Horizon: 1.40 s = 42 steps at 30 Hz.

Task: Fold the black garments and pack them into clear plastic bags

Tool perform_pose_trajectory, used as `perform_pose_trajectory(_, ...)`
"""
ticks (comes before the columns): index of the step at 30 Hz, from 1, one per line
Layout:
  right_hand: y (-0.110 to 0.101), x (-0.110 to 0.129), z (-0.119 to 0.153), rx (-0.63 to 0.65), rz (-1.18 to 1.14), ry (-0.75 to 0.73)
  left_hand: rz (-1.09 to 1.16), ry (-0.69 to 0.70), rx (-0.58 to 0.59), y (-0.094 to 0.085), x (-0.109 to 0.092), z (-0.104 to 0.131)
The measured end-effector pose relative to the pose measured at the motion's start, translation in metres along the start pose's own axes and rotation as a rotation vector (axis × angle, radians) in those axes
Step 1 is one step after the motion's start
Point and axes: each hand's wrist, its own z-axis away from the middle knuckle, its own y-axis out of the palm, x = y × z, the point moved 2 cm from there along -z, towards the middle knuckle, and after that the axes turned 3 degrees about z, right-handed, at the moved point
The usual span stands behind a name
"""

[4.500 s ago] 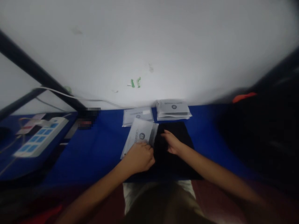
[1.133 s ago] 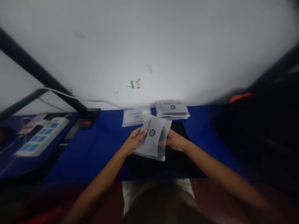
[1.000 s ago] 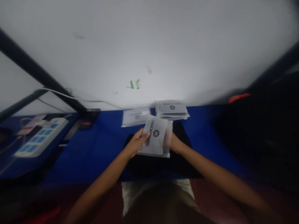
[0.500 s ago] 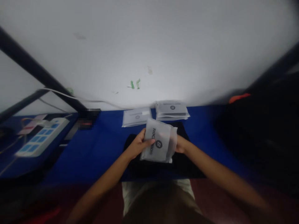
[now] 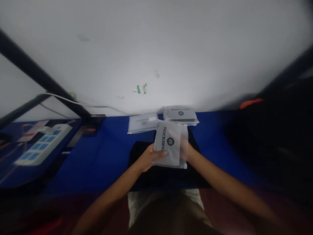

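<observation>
A frosted zip bag (image 5: pixel 171 156) with a round black logo and sideways ROCKBRO lettering is held up over the middle of the table. My left hand (image 5: pixel 150 158) is closed on its left edge, thumb across the front. At the right side is my right hand (image 5: pixel 184 148), its fingers showing only faintly through the translucent plastic; whether they are inside the bag or behind it I cannot tell. Beneath both hands lies a black cloth-like item (image 5: pixel 141 148). Behind the held bag, a flat bag (image 5: pixel 139 124) lies left and a stack of similar bags (image 5: pixel 179 116) lies right.
A white power strip (image 5: pixel 44 143) with blue sockets and cables stands at the left. The blue table (image 5: pixel 97 163) meets a pale wall (image 5: pixel 156 49) at the back. A dark bulky mass (image 5: pixel 274 140) takes up the right side, with an orange piece on top.
The held bag has shifted slightly right and turned more upright. My left hand has moved with it, and my right hand now shows more behind the plastic.
</observation>
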Motion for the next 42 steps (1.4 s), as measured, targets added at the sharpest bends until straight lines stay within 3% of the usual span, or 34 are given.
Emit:
perform_pose_trajectory(4, -0.011, 0.013, 0.006, 0.102, -0.066, 0.052, -0.015, 0.002, -0.023, -0.012, -0.008, 0.001)
perform_pose_trajectory(6, -0.022, 0.02, 0.017, 0.077, 0.085, -0.019, -0.009, 0.014, -0.062, -0.019, -0.012, 0.001)
perform_pose_trajectory(8, -0.034, 0.027, 0.035, -0.009, 0.392, -0.189, -0.008, 0.019, -0.093, -0.024, -0.017, 0.001)
perform_pose_trajectory(10, -0.041, 0.033, 0.055, -0.105, 0.797, -0.467, -0.008, 0.005, -0.113, -0.026, -0.021, 0.002)
perform_pose_trajectory(13, -0.036, 0.036, 0.081, 0.032, 1.329, -0.857, 0.009, -0.033, -0.097, -0.024, -0.024, 0.001)
perform_pose_trajectory(15, -0.03, 0.033, 0.09, 0.126, 1.551, -1.017, 0.014, -0.055, -0.079, -0.023, -0.023, -0.001)
perform_pose_trajectory(17, -0.025, 0.029, 0.092, 0.11, 1.649, -1.108, 0.011, -0.079, -0.075, -0.024, -0.021, -0.004)
perform_pose_trajectory(21, -0.021, 0.022, 0.087, 0.058, 1.643, -1.106, 0.142, -0.117, 0.049, -0.028, -0.019, -0.007)
perform_pose_trajectory(25, -0.019, 0.014, 0.081, 0.016, 1.584, -1.062, 0.319, -0.065, 0.177, -0.022, -0.015, 0.003)
perform_pose_trajectory(29, -0.013, 0.008, 0.073, -0.002, 1.449, -0.936, 0.046, -0.038, 0.086, -0.003, 0.001, 0.022)
perform_pose_trajectory(33, -0.004, 0.006, 0.069, 0.084, 1.458, -0.881, -0.117, -0.116, 0.058, 0.013, 0.012, 0.026)
perform_pose_trajectory(39, -0.003, 0.009, 0.068, 0.032, 1.563, -1.049, -0.02, -0.062, 0.109, 0.02, 0.01, 0.015)
perform_pose_trajectory(42, -0.004, 0.007, 0.068, 0.024, 1.589, -1.058, -0.107, 0.014, 0.046, 0.024, 0.009, 0.012)
